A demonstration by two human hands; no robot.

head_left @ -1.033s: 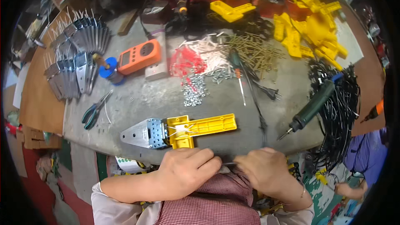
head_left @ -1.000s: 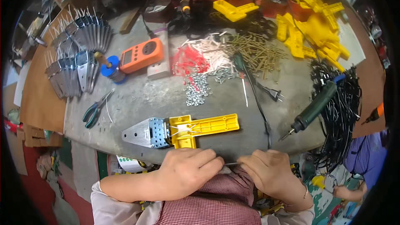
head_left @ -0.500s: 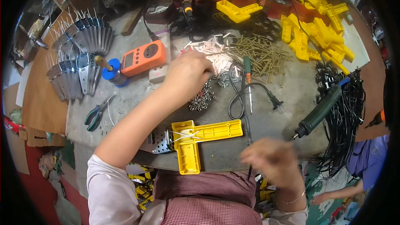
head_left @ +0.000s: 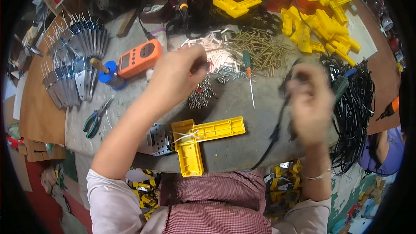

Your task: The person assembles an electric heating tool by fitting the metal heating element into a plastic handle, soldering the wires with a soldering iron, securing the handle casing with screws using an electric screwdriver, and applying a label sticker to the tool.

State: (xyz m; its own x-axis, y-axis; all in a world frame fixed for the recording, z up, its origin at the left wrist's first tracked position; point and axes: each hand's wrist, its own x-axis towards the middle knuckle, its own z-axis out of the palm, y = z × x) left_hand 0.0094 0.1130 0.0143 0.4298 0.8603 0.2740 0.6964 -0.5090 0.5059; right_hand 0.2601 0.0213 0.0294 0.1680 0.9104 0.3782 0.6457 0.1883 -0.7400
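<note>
My left hand [head_left: 184, 65] is over the table's middle with fingers curled together beside a heap of small metal nuts [head_left: 200, 97]; whatever they pinch is hidden. Blurred by motion, my right hand [head_left: 311, 104] is raised at the right with a black power cord [head_left: 277, 125] in it, the cord trailing down to the table's front edge. An open yellow plastic housing half [head_left: 189, 156] lies in front of me. Two white wires cross inside it, from a perforated metal plate [head_left: 159, 141] at its left. A green-handled screwdriver [head_left: 247, 67] lies between the hands.
White sleeves [head_left: 220, 56] and brass-coloured screws [head_left: 264, 47] are heaped behind. Metal plates with wires [head_left: 69, 80], a solder spool [head_left: 112, 78], an orange multimeter [head_left: 141, 58] and pliers [head_left: 96, 121] occupy the left. Yellow housings [head_left: 323, 28] and bundled black cords [head_left: 355, 112] fill the right.
My right hand has risen and moved right, carrying the black cord away from beside the screwdriver. My left hand remains near the nuts and white sleeves. The whole view has shifted slightly.
</note>
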